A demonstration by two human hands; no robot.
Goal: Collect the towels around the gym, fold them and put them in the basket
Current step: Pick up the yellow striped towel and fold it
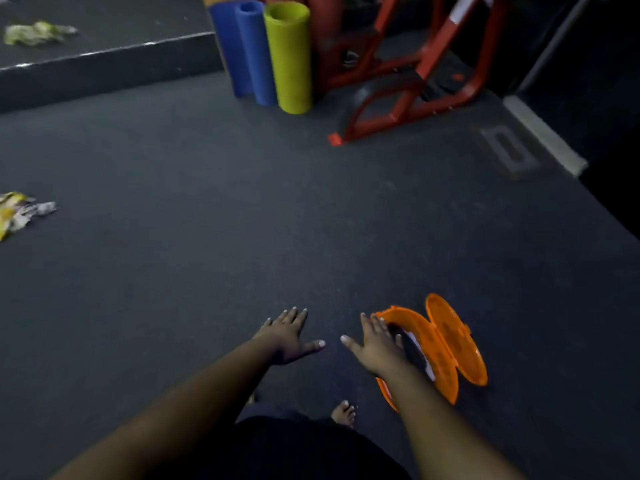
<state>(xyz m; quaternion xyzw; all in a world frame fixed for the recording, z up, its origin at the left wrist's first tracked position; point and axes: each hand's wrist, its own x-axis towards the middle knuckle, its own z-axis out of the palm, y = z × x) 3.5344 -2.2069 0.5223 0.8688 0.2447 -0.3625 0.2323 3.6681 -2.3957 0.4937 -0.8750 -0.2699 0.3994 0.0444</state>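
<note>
The fingers of the left hand (289,336) are straight and lightly spread, thumb out to the side, holding nothing, the palm facing down above the dark speckled rubber gym floor (207,237). The fingers of the right hand (375,344) are likewise straight and spread, thumb pointing toward the left hand; this hand shows in front of the near rim of the orange slotted plastic basket (446,358), and whether it touches the rim I cannot tell. The orange basket lies low on the floor to the right of both hands, its perforated lid or flap standing open on the far right side, with something dark and a strip of white showing inside it. A crumpled yellow and white patterned towel (19,213) lies on the floor at the left edge of the view, well apart from the hands and basket. A second crumpled yellow-green and white towel (38,32) lies on a raised dark platform (104,60) at the upper left, beyond its pale-edged step. At the top centre stand upright foam rollers: two blue rollers (246,50) just beside a lime-green roller (291,57), with reddish ones behind. To their right is a red metal exercise frame (415,81) resting on the floor. A bare foot (344,412) shows below between the forearms, above dark clothing at the bottom edge.
</note>
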